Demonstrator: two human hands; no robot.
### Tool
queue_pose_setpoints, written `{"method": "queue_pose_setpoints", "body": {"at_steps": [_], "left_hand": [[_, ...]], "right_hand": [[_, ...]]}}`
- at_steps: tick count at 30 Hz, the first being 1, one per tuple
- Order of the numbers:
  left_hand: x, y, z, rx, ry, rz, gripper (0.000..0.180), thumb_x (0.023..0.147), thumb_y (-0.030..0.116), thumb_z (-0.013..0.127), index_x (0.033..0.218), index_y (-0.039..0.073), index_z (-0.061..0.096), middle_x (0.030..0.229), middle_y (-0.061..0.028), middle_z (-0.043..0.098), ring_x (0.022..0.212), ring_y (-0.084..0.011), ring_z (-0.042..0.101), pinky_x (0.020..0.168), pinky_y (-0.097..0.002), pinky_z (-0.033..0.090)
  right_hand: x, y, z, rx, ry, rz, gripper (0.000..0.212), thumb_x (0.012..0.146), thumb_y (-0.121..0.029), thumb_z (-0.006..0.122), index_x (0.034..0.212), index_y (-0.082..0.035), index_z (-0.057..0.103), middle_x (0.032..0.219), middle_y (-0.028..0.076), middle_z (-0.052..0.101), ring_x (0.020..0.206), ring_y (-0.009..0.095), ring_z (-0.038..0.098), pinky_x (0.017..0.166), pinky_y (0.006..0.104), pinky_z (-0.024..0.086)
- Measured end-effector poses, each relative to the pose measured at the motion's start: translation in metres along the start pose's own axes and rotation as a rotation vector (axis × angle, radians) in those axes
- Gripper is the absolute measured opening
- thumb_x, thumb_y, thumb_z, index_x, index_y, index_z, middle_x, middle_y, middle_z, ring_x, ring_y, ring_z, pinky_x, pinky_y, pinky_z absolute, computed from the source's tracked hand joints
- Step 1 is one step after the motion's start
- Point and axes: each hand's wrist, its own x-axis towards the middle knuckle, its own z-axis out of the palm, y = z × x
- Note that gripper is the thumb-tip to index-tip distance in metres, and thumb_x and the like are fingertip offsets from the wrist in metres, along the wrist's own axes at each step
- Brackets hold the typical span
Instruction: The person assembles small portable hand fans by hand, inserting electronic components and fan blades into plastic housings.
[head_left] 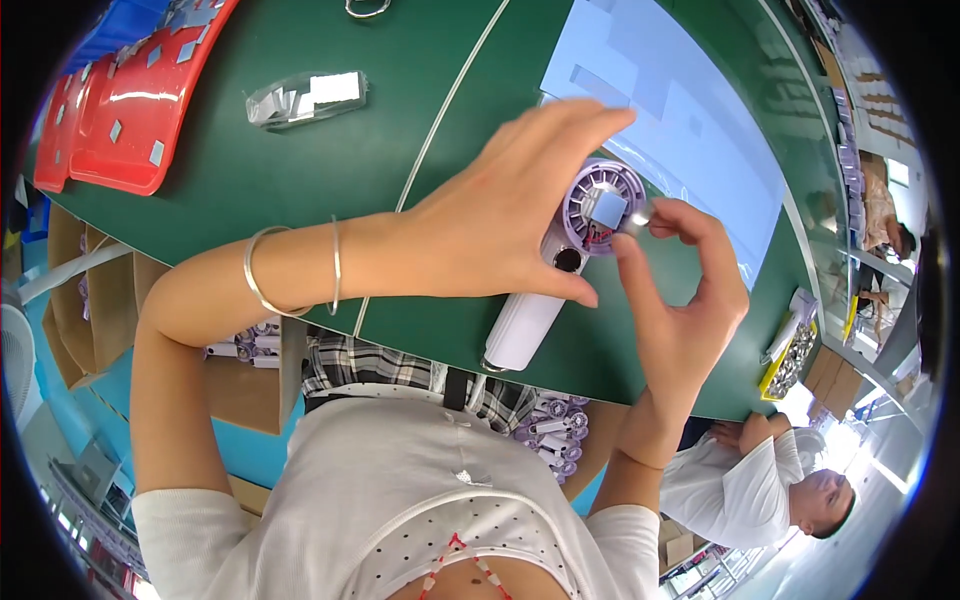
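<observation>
At 2 o'clock from centre sits the purple fan (582, 225); the right hand (682, 330) pinches a silver piece (641, 217), which a loose pinch could drop; whether the left hand (490, 225) grips, I cannot tell.

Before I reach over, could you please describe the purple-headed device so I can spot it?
On the green table, beside the pale-blue sheet, find the left hand and right hand. Between them, the device shows a round, ribbed head and long pale body. Unlike its lookalikes in boxes below, it's at table level.
</observation>
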Motion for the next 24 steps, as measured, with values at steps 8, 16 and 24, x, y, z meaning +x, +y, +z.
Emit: {"method": "queue_pose_setpoints", "body": {"at_steps": [8,16,24], "left_hand": [[-0.005,-0.007,0.014,-0.061,-0.004,-0.138,0.074,0.072,0.02,0.082,0.136,0.007,0.047,0.133,-0.0134,0.053,0.128,-0.0326,0.046,0.11,-0.0435,0.032],[-0.001,-0.007,0.015,-0.179,-0.008,-0.162,0.071,0.07,0.015,0.083,0.132,0.008,0.049,0.129,-0.0127,0.055,0.124,-0.0327,0.049,0.108,-0.0446,0.036],[-0.002,-0.011,0.014,-0.205,0.004,-0.131,0.076,0.069,0.014,0.085,0.134,0.006,0.048,0.134,-0.0152,0.053,0.127,-0.0366,0.047,0.108,-0.0462,0.036]], "right_hand": [[0.015,-0.004,0.006,-0.283,-0.123,-0.233,0.036,0.064,-0.007,0.085,0.098,-0.005,0.07,0.095,0.005,0.065,0.089,0.025,0.06,0.085,0.0355,0.043],[0.037,0.017,0.003,0.033,-0.282,-0.135,0.037,0.062,-0.006,0.088,0.093,-0.001,0.068,0.107,0.01,0.065,0.089,0.023,0.063,0.078,0.0331,0.052],[0.037,0.023,0.004,0.127,-0.337,-0.079,0.036,0.062,-0.006,0.09,0.087,0.002,0.065,0.106,0.015,0.065,0.097,0.029,0.064,0.082,0.0378,0.052]]}}
